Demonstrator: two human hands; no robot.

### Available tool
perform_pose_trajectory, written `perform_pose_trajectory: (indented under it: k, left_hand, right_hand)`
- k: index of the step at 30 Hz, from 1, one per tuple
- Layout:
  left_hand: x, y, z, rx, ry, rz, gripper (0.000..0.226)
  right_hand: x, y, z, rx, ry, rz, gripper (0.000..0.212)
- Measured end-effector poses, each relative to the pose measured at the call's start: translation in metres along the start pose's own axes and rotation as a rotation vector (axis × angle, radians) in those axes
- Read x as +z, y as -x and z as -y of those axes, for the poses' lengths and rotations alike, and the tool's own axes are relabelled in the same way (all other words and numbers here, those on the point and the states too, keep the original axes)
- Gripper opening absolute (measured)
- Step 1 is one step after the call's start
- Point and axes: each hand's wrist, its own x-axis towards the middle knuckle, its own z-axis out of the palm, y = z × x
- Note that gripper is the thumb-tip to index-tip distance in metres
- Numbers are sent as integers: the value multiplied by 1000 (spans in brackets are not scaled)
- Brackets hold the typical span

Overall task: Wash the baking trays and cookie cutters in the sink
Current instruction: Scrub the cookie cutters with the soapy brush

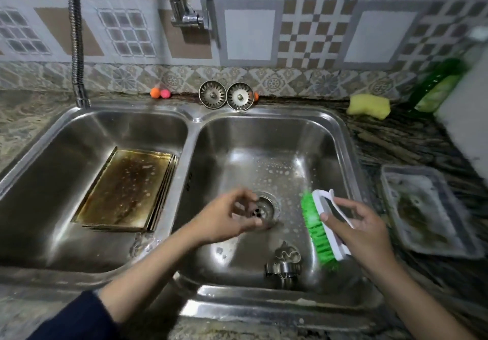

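Note:
A stack of gold baking trays [124, 192], stained and dotted with suds, lies in the left basin of the steel double sink [194, 118]. Several metal cookie cutters [284, 262] sit near the front of the right basin. My left hand [227, 218] hovers over the right basin's drain [264, 207], its fingers curled round what looks like a small round metal cutter, which is blurred. To the right, my right hand [361, 230] grips a white scrubbing brush with green bristles [317, 229], bristles facing left.
A faucet [190, 15] hangs above the divider and a flexible hose [76, 39] stands at the back left. Two drain strainers [226, 95], small coloured balls [160, 93], a yellow sponge [369, 106] and a green bottle [435, 86] line the back. A soapy plastic tray [427, 207] sits on the right counter.

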Motion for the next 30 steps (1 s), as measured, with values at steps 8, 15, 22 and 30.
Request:
perform_pose_trajectory:
  k: [8,15,22,30]
  left_hand:
    - [105,-64,38,303,-735,470,59]
    - [134,-79,45,187,-825,514,31]
    - [121,-82,45,106,-579,383,24]
    - [108,-72,25,-125,346,52,28]
  right_hand:
    - [-15,14,2,-27,-74,-79,39]
    - [-33,24,-1,-14,-104,-89,41]
    - [-49,26,2,-12,-115,-57,41]
    - [-65,18,20,-43,-184,-69,40]
